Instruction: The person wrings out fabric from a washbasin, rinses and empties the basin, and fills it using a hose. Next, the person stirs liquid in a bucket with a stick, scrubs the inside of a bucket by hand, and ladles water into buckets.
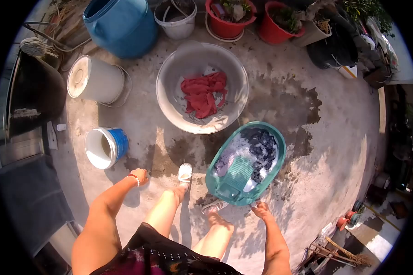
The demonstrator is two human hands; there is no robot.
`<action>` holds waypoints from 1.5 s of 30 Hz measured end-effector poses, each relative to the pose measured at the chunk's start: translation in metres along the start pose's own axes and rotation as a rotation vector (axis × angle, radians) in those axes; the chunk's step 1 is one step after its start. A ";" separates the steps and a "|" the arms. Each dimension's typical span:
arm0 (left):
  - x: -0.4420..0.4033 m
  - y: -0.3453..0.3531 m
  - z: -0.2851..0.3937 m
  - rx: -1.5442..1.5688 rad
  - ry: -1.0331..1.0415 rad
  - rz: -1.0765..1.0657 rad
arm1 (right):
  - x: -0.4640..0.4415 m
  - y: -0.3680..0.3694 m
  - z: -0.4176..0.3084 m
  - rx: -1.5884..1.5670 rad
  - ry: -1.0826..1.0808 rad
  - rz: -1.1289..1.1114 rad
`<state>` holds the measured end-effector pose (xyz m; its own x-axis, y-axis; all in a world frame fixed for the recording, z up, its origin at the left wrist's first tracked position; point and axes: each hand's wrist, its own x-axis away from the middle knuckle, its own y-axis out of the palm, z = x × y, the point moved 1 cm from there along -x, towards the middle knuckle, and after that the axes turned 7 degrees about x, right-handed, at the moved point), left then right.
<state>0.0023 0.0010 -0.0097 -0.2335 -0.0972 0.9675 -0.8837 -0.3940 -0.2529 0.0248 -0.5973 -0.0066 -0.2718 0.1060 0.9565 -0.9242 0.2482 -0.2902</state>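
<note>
A green oval tub [281, 137] with a ribbed washboard [239, 173] stands on the ground at right of centre. Dark cloth [264, 149] and suds lie in it. My right hand [261, 209] is at the tub's near end, fingers closed by its rim; what they hold, if anything, is too small to make out. My left hand [141, 176], with a bracelet at the wrist, hangs in the air with its fingers curled together, nearest to the white and blue bucket [101, 149]. Beyond the tub, a large metal basin [165, 98] holds red wet cloth [202, 94].
A lidded white bucket [108, 82] and a blue barrel [124, 30] stand at the upper left. Potted plants in red pots [228, 28] line the back. Wet patches [291, 110] mark the concrete. Sticks [337, 254] lie at the lower right.
</note>
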 end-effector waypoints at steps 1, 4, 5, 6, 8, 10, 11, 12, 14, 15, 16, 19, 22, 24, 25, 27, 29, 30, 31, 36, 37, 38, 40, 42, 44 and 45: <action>0.003 0.019 -0.003 -0.017 0.034 -0.018 | 0.024 0.001 0.015 0.101 0.009 0.019; 0.028 -0.080 -0.062 -0.054 -0.005 0.088 | 0.026 -0.043 -0.088 0.179 -0.144 0.091; 0.035 -0.084 -0.061 -0.046 -0.002 0.069 | 0.042 -0.049 -0.087 0.210 -0.167 0.071; 0.039 -0.093 -0.048 -0.017 -0.012 0.059 | 0.037 -0.045 -0.069 0.264 -0.225 0.143; 0.035 -0.121 -0.037 0.064 0.036 0.153 | 0.056 -0.099 -0.128 0.182 -0.157 0.001; 0.018 -0.176 -0.006 0.079 0.125 0.224 | 0.022 -0.134 -0.162 0.215 -0.370 0.127; 0.007 -0.197 0.005 0.061 0.167 0.246 | 0.005 -0.154 -0.184 0.288 -0.407 0.134; -0.007 -0.219 0.018 0.045 0.211 0.272 | -0.014 -0.176 -0.209 0.363 -0.446 0.145; -0.025 -0.256 0.047 0.042 0.365 0.415 | -0.036 -0.215 -0.265 0.450 -0.464 0.223; -0.043 -0.280 0.061 0.036 0.383 0.391 | -0.042 -0.238 -0.301 0.495 -0.471 0.255; -0.062 -0.295 0.076 0.042 0.396 0.357 | -0.066 -0.255 -0.331 0.489 -0.489 0.246; -0.143 -0.347 0.122 -0.005 0.452 0.501 | -0.151 -0.300 -0.414 0.706 -0.567 0.485; -0.214 -0.379 0.171 -0.003 0.356 0.410 | -0.204 -0.335 -0.498 0.861 -0.565 0.591; -0.267 -0.378 0.192 -0.008 0.286 0.357 | -0.264 -0.334 -0.530 0.792 -0.680 0.667; -0.293 -0.372 0.197 -0.033 0.246 0.337 | -0.292 -0.333 -0.541 0.782 -0.676 0.648; -0.344 -0.356 0.201 -0.070 0.192 0.258 | -0.343 -0.325 -0.565 0.966 -0.691 0.678; -0.374 -0.337 0.206 -0.019 0.180 0.284 | -0.383 -0.327 -0.565 0.869 -0.577 0.488; -0.388 -0.318 0.204 -0.020 0.175 0.263 | -0.398 -0.309 -0.555 0.801 -0.517 0.460; -0.401 -0.297 0.198 0.130 0.210 0.411 | -0.401 -0.286 -0.546 0.727 -0.449 0.437; -0.435 -0.254 0.176 0.612 0.271 0.708 | -0.395 -0.153 -0.513 -0.570 -0.243 0.036; -0.434 -0.255 0.174 0.613 0.270 0.705 | -0.392 -0.127 -0.512 -1.161 -0.312 -0.176; -0.435 -0.252 0.170 1.025 0.255 0.554 | -0.363 -0.128 -0.527 -1.407 -0.254 -0.283; -0.425 -0.258 0.160 1.548 0.243 0.346 | -0.318 -0.132 -0.554 -1.740 -0.211 -0.296; -0.425 -0.230 0.138 1.524 0.211 0.245 | -0.289 -0.124 -0.556 -1.725 -0.271 -0.169; -0.367 -0.250 0.146 1.567 -0.008 0.203 | -0.254 -0.148 -0.557 -1.535 -0.307 -0.123; -0.369 -0.226 0.129 1.547 0.060 0.269 | -0.231 -0.158 -0.566 -1.547 -0.331 -0.028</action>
<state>0.3406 0.0079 -0.3085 -0.3578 -0.2954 0.8859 0.4324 -0.8932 -0.1232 0.3858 -0.1156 -0.1988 -0.4955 -0.0699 0.8658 0.1701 0.9696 0.1756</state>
